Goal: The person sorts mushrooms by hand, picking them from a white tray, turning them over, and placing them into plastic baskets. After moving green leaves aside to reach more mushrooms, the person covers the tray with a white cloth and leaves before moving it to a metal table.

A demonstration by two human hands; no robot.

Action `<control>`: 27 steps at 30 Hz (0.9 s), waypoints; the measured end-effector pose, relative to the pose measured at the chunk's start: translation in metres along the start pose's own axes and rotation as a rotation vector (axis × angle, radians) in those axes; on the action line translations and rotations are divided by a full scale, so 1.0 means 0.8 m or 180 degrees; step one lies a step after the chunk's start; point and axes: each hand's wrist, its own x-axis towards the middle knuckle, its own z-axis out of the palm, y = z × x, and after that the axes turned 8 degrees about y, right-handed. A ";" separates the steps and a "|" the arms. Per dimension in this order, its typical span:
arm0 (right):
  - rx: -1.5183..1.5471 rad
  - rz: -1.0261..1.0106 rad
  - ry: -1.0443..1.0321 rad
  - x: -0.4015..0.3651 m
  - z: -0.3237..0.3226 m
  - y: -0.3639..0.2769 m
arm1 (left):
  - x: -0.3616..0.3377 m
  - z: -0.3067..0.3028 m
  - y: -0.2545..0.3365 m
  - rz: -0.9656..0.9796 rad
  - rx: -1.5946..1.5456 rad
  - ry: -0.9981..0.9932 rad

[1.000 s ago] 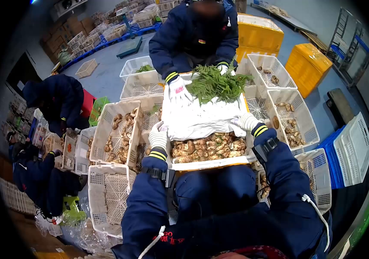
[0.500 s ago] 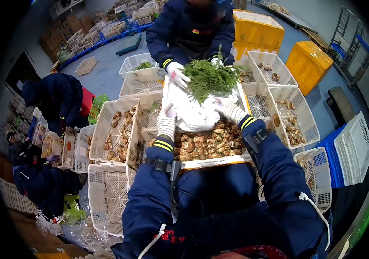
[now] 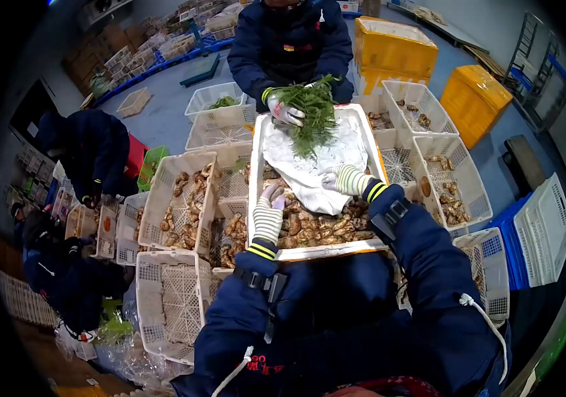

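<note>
A white foam box [image 3: 254,165] stands in front of me, holding brown mushrooms [image 3: 319,228] along its near side. A crumpled white cloth [image 3: 296,175] covers the far part, one corner hanging over the mushrooms. My left hand [image 3: 269,215], in a striped glove, is over the mushrooms at the box's left wall, thumb apart from the fingers and nothing visible in it. On the right, my right hand [image 3: 349,180] is closed on the cloth's edge. Across the box, a co-worker's gloved hand [image 3: 285,109] holds green fern leaves [image 3: 312,116] above the cloth.
White plastic crates with mushrooms stand on both sides, including a left crate [image 3: 178,205] and a right crate [image 3: 451,178]. Yellow boxes [image 3: 475,99] are at the back right. Stacked blue and white crates [image 3: 537,231] stand far right. Other people [image 3: 91,152] work at the left.
The co-worker has raised and turned the ferns, uncovering the cloth. The cloth's far part now lies flatter, its near corner lower. My left hand has come off the cloth and moved nearer me.
</note>
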 end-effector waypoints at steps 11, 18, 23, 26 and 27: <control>-0.2636 0.0654 0.0468 0.049 -0.141 -0.088 | -0.054 -0.062 -0.050 0.0731 0.1796 -0.0051; 0.1938 0.0637 0.2339 0.085 -0.163 -0.020 | -0.056 -0.058 -0.049 0.0955 0.2524 -0.0070; 0.1942 -0.0063 0.2643 0.077 -0.159 -0.053 | -0.056 -0.059 -0.050 0.0856 0.2643 -0.0096; 0.2110 -0.0403 0.2727 0.063 -0.158 -0.105 | -0.057 -0.057 -0.040 0.0752 0.2652 -0.0088; 0.2451 -0.0482 0.2678 0.064 -0.157 -0.106 | -0.057 -0.058 -0.042 0.0747 0.2642 -0.0088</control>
